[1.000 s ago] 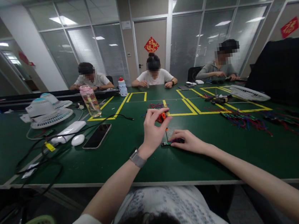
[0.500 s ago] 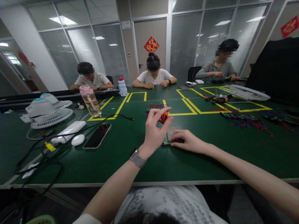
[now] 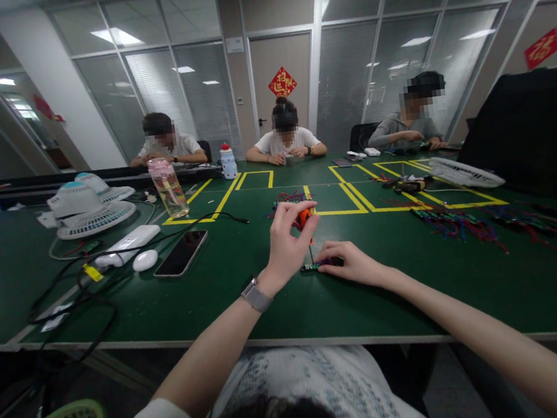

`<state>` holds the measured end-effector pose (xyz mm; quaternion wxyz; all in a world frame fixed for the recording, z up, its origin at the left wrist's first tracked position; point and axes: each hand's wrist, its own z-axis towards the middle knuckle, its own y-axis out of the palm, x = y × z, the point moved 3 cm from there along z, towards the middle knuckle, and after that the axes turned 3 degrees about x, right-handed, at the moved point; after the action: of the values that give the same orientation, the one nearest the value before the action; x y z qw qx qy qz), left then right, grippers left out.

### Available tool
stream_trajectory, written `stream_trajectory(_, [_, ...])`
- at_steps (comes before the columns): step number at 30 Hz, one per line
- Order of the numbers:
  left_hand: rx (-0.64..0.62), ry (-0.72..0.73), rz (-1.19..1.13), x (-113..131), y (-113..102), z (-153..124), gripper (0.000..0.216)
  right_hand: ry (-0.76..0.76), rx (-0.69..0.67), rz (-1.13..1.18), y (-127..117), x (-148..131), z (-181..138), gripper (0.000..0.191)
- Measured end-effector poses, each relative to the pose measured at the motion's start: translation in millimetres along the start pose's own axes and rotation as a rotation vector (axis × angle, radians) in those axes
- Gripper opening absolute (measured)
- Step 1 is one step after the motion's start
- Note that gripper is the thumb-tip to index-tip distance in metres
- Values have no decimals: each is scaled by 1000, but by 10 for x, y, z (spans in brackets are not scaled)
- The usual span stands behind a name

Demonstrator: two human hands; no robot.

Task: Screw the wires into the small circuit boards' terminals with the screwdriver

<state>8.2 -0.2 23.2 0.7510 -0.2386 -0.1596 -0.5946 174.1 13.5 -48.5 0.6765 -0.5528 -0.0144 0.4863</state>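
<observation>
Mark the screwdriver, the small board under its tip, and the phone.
screwdriver (image 3: 304, 219): head view, on its orange handle.
small board (image 3: 308, 268): head view, on its exposed left end.
phone (image 3: 182, 253): head view, middle of its dark screen.

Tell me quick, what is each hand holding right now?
Left hand: closed on the orange screwdriver, held upright.
Right hand: holding the small board down on the table.

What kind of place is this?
Likely an office room used for small electronics assembly: green table marked with yellow tape bays, heaps of coloured wire leads, glass partition walls, a screwdriver in the left hand.
</observation>
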Motion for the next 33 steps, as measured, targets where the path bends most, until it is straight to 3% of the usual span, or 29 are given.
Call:
stream_trajectory(6, [-64,-75,-133,-88,54,-32,36,-7,-7,2,0,6,1,20])
stream_trajectory(14, [7,-12,-44,-15,21,-3,22,-3,-10,-9,-5,2,2,20])
stream_trajectory(21, [-35,-69,-100,-60,39,-24,32,-4,-21,-5,-6,4,4,20])
stream_trajectory(33, [-41,-59,-83,-64,55,-26,29,-8,-18,-11,-7,7,5,21])
